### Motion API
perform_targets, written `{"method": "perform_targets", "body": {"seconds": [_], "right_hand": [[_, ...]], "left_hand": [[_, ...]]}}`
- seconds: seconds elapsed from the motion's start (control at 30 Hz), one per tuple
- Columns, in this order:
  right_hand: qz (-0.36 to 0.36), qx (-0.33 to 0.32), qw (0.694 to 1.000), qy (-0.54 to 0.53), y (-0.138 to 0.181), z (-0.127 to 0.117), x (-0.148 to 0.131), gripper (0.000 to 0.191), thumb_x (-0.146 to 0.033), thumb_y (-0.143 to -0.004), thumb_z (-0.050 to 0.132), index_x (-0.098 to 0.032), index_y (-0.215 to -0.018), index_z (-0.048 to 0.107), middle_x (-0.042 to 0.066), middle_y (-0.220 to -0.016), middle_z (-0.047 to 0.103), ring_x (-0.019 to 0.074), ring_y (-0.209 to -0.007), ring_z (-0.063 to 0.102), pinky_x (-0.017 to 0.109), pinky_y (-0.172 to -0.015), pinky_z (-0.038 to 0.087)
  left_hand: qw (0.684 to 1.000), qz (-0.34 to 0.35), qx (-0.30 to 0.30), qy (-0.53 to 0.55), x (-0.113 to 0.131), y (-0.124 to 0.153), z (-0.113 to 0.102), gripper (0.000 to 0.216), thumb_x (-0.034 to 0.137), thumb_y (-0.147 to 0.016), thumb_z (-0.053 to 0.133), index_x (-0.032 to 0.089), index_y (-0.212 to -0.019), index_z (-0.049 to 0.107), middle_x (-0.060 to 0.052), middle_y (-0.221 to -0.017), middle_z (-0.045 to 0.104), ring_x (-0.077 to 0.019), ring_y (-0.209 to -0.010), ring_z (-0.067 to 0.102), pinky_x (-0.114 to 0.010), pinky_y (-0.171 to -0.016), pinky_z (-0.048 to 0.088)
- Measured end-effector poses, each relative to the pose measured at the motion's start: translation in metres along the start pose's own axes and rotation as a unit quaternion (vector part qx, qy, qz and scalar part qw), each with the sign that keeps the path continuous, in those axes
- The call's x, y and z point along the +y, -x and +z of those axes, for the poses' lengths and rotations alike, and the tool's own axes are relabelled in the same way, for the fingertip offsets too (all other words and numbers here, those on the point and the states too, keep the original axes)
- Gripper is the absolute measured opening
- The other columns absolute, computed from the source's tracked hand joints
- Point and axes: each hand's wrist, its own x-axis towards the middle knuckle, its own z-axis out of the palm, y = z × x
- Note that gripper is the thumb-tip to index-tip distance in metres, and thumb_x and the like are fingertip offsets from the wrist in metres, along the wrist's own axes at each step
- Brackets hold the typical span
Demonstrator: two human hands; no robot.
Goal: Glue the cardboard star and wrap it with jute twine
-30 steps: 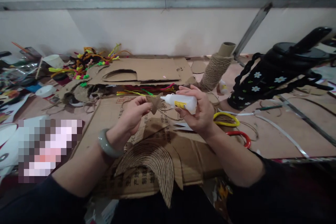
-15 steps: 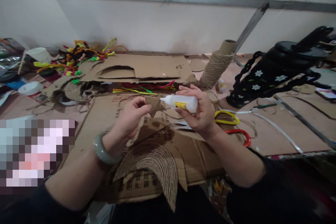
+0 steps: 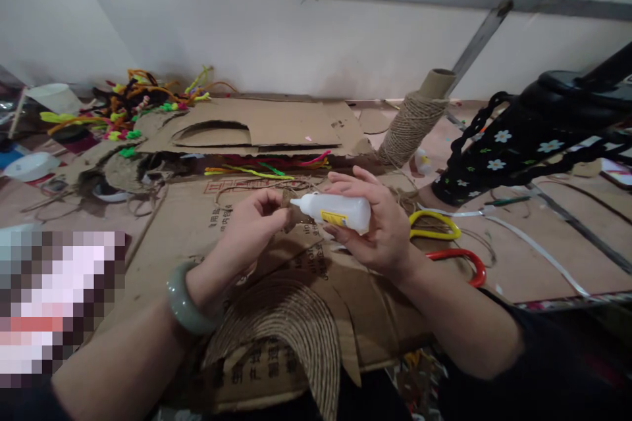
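- White plastic squeeze bottle [image 3: 343, 210] lies nearly level in the right hand [image 3: 388, 233], nozzle pointing at the left fingers; that hold seems chosen for careful aim.
- Right fingers are opened only as wide as the bottle's body and curl round it, thumb on the near side.
- Left hand [image 3: 254, 223]: thumb and index finger are pinched closed on a small brown piece [image 3: 295, 216], apparently leaving its other side free for the nozzle. I cannot tell whether tip and piece touch.
- Under both sets of fingers lies a printed cardboard sheet [image 3: 182, 247], perhaps shielding the table [image 3: 543, 260].
- Nearer the body than the fingers, a cord-covered crescent [image 3: 301, 302] rests on it.
- Just right of the right fingers: yellow handle loop [image 3: 434, 235] and red handle loop [image 3: 480, 270], likely kept within reach.
- Beyond the right fingers stands a twine spool [image 3: 415, 122].
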Motion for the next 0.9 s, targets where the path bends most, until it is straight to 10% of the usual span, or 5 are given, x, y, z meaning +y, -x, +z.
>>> {"method": "perform_targets", "body": {"seconds": [0.9], "right_hand": [[-0.010,-0.010,1.000,0.022,-0.0028,-0.0049,-0.0042,0.038,-0.030,-0.072,0.068,-0.021,-0.105,0.050,0.005,-0.097,0.070,0.0215,-0.096,0.067,0.047,-0.103,0.037]], "left_hand": [[0.996,-0.016,-0.010,-0.082,0.0002,0.0025,0.0019,0.014,0.017,-0.060,0.066,0.017,-0.066,0.055,0.004,-0.060,0.051,-0.0086,-0.054,0.042,-0.022,-0.051,0.032]]}}
